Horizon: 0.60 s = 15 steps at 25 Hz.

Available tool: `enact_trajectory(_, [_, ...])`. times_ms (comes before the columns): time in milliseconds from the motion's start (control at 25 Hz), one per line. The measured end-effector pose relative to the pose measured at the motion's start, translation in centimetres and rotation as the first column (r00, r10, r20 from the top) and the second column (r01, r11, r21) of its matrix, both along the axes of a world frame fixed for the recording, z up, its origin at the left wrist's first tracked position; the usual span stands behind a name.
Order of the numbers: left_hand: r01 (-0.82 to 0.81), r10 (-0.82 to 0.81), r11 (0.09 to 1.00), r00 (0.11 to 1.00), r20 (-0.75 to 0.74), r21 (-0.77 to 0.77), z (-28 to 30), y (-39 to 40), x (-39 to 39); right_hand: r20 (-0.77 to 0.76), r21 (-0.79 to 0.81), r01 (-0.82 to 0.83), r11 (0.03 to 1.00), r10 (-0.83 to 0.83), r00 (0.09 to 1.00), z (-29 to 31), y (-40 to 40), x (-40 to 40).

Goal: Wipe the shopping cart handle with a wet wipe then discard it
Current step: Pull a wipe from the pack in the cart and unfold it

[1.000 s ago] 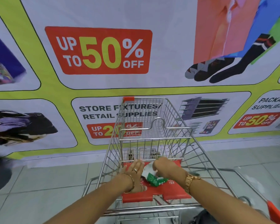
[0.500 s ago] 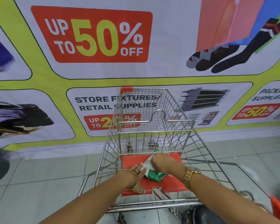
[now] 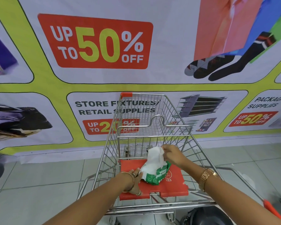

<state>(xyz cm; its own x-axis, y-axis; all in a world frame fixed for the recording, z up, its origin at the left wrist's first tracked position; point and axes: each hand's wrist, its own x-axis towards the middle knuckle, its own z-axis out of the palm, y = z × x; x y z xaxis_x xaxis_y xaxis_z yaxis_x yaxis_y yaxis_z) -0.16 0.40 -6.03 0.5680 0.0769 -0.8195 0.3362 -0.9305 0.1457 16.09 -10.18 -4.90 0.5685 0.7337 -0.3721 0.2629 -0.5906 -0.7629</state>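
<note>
A green and white pack of wet wipes (image 3: 154,173) lies on the red child-seat flap (image 3: 172,187) of a wire shopping cart (image 3: 152,111). My left hand (image 3: 133,181) presses on the pack's left end and holds it down. My right hand (image 3: 173,154) pinches a white wet wipe (image 3: 155,155) that stands up out of the pack's opening, its lower part still inside. The cart's metal handle bar (image 3: 152,208) runs across below my forearms, with a red end cap (image 3: 269,207) at the right.
A large sale banner (image 3: 96,43) covers the wall just beyond the cart's front. Grey floor tiles (image 3: 39,176) lie on both sides. A dark round object (image 3: 206,216) sits low at the bottom right, under the handle.
My right hand has risen from the pack and drawn a white wipe upward out of it. My left hand has stayed on the pack's left end.
</note>
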Motion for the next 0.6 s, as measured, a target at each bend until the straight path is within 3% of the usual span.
enact_trajectory(80, [-0.158,0.168,0.982,0.981,0.099,-0.107,1.2,0.0,0.4,-0.257,0.112,0.177,0.978,-0.144,0.956,1.5,-0.3,-0.2])
enact_trajectory(160, [-0.386,0.481,0.855,0.84,0.252,-0.346,2.8,0.1,1.2,-0.437,0.148,0.311,0.939,-0.22,0.872,3.0,-0.4,-0.6])
enact_trajectory(200, [-0.492,0.675,0.699,0.694,0.251,-0.519,3.7,0.2,1.5,-0.514,0.158,0.372,0.915,-0.246,0.822,3.7,-0.5,-0.7])
enact_trajectory(280, [-0.547,0.912,0.279,0.407,0.04,-0.79,5.5,0.3,1.9,-0.637,0.175,0.477,0.861,-0.27,0.722,5.2,-0.5,-0.9])
enact_trajectory(320, [-0.534,0.945,0.167,0.328,-0.02,-0.829,6.3,0.4,1.8,-0.677,0.193,0.511,0.838,-0.263,0.688,6.1,-0.4,-1.1])
enact_trajectory(440, [-0.462,0.971,0.002,0.213,-0.108,-0.887,8.5,0.5,1.6,-0.755,0.247,0.58,0.776,-0.221,0.618,8.4,-0.3,-1.7])
enact_trajectory(600, [-0.335,0.988,-0.135,0.027,-0.153,-0.933,11.7,0.3,0.9,-0.841,0.274,0.641,0.717,-0.144,0.521,11.1,-0.8,-2.6])
